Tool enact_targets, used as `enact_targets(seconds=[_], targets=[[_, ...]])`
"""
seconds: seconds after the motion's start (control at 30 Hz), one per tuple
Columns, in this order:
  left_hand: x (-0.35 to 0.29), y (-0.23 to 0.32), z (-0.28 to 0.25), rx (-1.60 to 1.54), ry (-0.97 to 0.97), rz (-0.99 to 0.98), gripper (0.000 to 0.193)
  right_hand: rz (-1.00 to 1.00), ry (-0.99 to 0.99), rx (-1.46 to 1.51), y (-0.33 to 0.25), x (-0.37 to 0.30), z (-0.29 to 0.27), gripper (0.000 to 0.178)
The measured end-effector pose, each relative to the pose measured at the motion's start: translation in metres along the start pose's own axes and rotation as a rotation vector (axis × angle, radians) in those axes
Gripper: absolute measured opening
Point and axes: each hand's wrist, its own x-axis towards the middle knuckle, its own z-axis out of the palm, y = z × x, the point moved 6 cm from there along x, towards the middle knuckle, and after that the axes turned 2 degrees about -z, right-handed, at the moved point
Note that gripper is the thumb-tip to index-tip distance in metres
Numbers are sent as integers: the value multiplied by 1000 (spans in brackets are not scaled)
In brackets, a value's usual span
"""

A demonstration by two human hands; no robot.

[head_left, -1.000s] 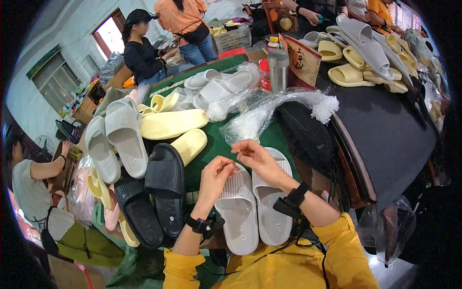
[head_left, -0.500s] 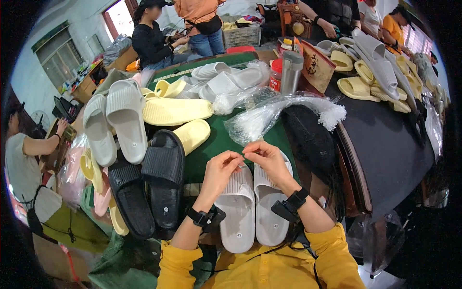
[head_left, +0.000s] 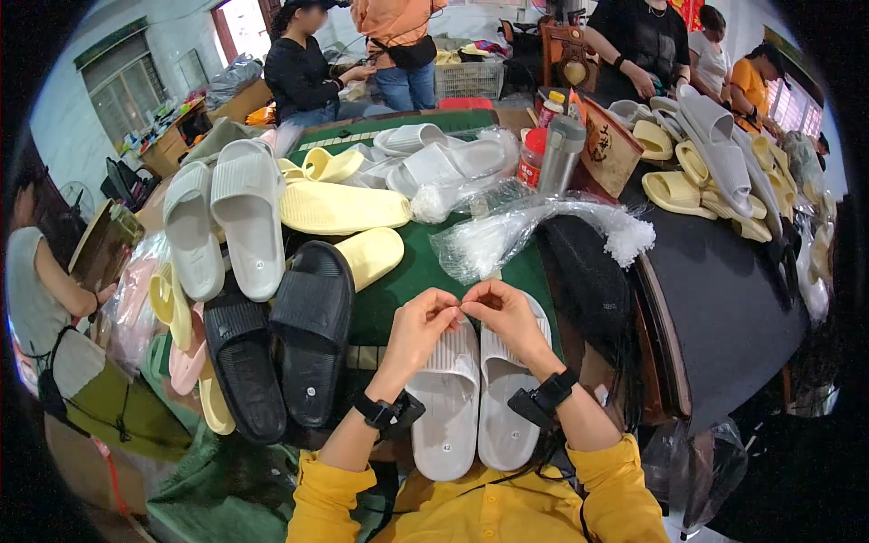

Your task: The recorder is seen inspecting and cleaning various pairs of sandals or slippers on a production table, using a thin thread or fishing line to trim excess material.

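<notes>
A pair of light grey slide slippers, the left one (head_left: pixel 445 416) and the right one (head_left: pixel 509 412), lies side by side right in front of me, toes pointing away. Over their ribbed straps my left hand (head_left: pixel 422 330) and my right hand (head_left: pixel 507 319) meet, thumbs and forefingers pinched tip to tip. Anything between those fingertips is too small to make out. Just beyond my hands lies a clear plastic bag (head_left: pixel 484 242) with a bundle of thin white plastic pieces. To my left rest a black slipper (head_left: pixel 312 312) and its mate (head_left: pixel 243 380).
Grey slippers (head_left: pixel 246 222) stand on the black pair. Yellow slippers (head_left: pixel 344 208) lie on the green tabletop (head_left: pixel 407 271). A steel flask (head_left: pixel 563 156) and red-lidded jar (head_left: pixel 531 156) stand farther back. More slippers heap on the dark table (head_left: pixel 724 308) at right. Several people work around.
My fingertips have come closer and now meet. The whole view has shifted slightly; the slippers stay in place. The person at far left has lowered an arm.
</notes>
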Motion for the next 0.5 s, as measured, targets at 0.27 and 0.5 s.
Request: enact_targets(seconds=[0.27,0.5], targets=[[-2,6,0,113,16,20,9,98,-57,-63,0,-1,1,11],[-2,6,3,84,28,38,10,19,2,124,4,-2,3,7]])
